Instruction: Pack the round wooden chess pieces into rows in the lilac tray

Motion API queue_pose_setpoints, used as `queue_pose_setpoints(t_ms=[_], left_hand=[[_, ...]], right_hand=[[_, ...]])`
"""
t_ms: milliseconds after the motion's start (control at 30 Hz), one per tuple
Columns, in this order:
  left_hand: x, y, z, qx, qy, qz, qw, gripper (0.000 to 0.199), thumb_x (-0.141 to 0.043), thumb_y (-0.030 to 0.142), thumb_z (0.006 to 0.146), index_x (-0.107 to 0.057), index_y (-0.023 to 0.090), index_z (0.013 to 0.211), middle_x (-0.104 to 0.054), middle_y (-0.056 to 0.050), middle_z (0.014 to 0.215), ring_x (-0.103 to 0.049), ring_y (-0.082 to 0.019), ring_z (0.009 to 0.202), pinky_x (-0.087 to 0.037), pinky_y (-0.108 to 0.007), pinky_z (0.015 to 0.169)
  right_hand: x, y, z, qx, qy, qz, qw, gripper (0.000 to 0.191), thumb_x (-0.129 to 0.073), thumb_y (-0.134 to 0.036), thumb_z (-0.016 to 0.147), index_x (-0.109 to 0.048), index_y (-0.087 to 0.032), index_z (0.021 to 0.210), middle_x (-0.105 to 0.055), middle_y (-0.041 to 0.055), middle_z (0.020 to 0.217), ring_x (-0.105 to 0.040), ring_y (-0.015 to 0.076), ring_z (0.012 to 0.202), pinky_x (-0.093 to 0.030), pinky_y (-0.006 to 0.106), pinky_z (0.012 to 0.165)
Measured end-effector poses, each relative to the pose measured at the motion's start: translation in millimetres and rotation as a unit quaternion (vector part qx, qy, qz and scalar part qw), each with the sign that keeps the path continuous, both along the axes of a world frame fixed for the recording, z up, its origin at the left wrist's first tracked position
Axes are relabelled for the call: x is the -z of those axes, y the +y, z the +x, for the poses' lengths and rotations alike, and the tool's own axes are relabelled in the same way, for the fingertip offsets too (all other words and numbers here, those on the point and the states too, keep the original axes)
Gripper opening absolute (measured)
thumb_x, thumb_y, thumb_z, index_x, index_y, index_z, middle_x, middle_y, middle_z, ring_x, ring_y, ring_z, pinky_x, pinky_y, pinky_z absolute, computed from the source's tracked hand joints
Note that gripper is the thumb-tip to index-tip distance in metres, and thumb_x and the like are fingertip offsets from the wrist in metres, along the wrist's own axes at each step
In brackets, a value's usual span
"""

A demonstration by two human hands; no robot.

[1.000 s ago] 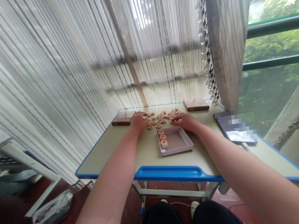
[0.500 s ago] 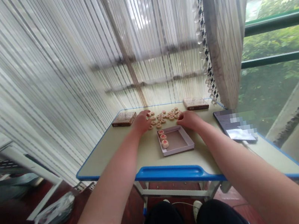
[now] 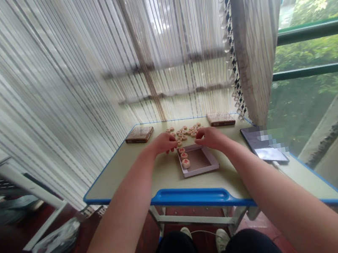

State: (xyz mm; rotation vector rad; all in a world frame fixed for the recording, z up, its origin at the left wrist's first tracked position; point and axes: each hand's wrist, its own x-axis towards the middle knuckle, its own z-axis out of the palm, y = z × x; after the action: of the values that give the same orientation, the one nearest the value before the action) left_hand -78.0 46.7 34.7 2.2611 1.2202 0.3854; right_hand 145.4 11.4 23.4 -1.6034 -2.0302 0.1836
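Note:
Three round wooden pieces with red characters [image 3: 185,163] stand in a column along the left wall of a shallow pale box [image 3: 216,166]. Just beyond the box's back left corner, my left hand [image 3: 165,142] has its fingers closed beside a loose piece [image 3: 179,143]; whatever is between them is hidden. My right hand [image 3: 206,136] is at the box's back edge, thumb and forefinger pinched together, with their contents too small to make out. Several more round pieces [image 3: 184,132] lie scattered on the table behind both hands.
A flat brown box [image 3: 140,134] lies at the table's back left, another flat box [image 3: 221,118] at the back right. A tablet [image 3: 263,145] with a cable rests on the right. The table [image 3: 115,173] has a blue edge and a blue front groove. Curtains hang behind.
My left hand has moved right and nearer, from the left side of the scattered pieces to the box's back left corner, and its fingers have closed. My right hand has shifted slightly left.

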Motion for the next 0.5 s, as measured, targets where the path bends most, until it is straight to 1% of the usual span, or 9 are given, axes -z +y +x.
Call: queue_pose_setpoints(t_ms=[133, 233, 300, 367, 500], left_hand=[[2.3, 1.0, 0.0, 0.004, -0.008, -0.102, 0.995, 0.015, -0.054, 0.024, 0.068, -0.065, 0.014, 0.073, -0.065, -0.002, 0.059, -0.056, -0.011, 0.044, -0.037, -0.018, 0.038], [4.4, 1.5, 0.9, -0.013, -0.011, -0.147, 0.989, 0.019, -0.058, 0.025, 0.067, -0.065, 0.015, 0.081, -0.065, -0.001, 0.060, -0.059, -0.012, 0.046, -0.038, -0.018, 0.038], [6.3, 1.9, 1.2, -0.013, -0.022, -0.161, 0.987, 0.019, -0.059, 0.026, 0.068, -0.064, 0.015, 0.082, -0.065, -0.001, 0.060, -0.060, -0.013, 0.047, -0.039, -0.018, 0.038], [8.2, 2.5, 0.9, 0.000, -0.036, -0.164, 0.986, 0.018, -0.057, 0.028, 0.071, -0.064, 0.014, 0.080, -0.064, -0.001, 0.058, -0.060, -0.013, 0.047, -0.041, -0.019, 0.039], [10.7, 3.2, 0.0, 0.013, -0.044, -0.163, 0.986, 0.019, -0.056, 0.030, 0.074, -0.064, 0.013, 0.075, -0.062, -0.002, 0.053, -0.059, -0.013, 0.047, -0.045, -0.021, 0.043]], right_hand=[[0.8, -0.4, -0.6, -0.022, 0.004, 0.032, 0.999, 0.017, -0.059, -0.032, 0.070, -0.067, -0.019, 0.079, -0.068, 0.0036, 0.083, -0.057, 0.0145, 0.071, -0.040, 0.024, 0.062], [-4.5, -7.0, -4.6, -0.052, 0.000, 0.040, 0.998, 0.019, -0.060, -0.032, 0.069, -0.067, -0.019, 0.081, -0.067, 0.0028, 0.081, -0.056, 0.0139, 0.070, -0.040, 0.024, 0.063], [-9.3, -14.4, -9.7, -0.079, -0.009, 0.044, 0.996, 0.018, -0.061, -0.031, 0.068, -0.067, -0.019, 0.080, -0.067, 0.0018, 0.079, -0.055, 0.0134, 0.070, -0.039, 0.023, 0.063], [-12.8, -21.7, -15.6, -0.109, -0.027, 0.046, 0.993, 0.016, -0.060, -0.031, 0.069, -0.067, -0.020, 0.078, -0.067, 0.0011, 0.078, -0.055, 0.0131, 0.070, -0.039, 0.023, 0.064], [-10.7, -27.6, -24.0, -0.141, -0.073, 0.016, 0.987, 0.014, -0.060, -0.028, 0.068, -0.067, -0.020, 0.078, -0.066, 0.0015, 0.075, -0.056, 0.0135, 0.069, -0.040, 0.022, 0.064]])
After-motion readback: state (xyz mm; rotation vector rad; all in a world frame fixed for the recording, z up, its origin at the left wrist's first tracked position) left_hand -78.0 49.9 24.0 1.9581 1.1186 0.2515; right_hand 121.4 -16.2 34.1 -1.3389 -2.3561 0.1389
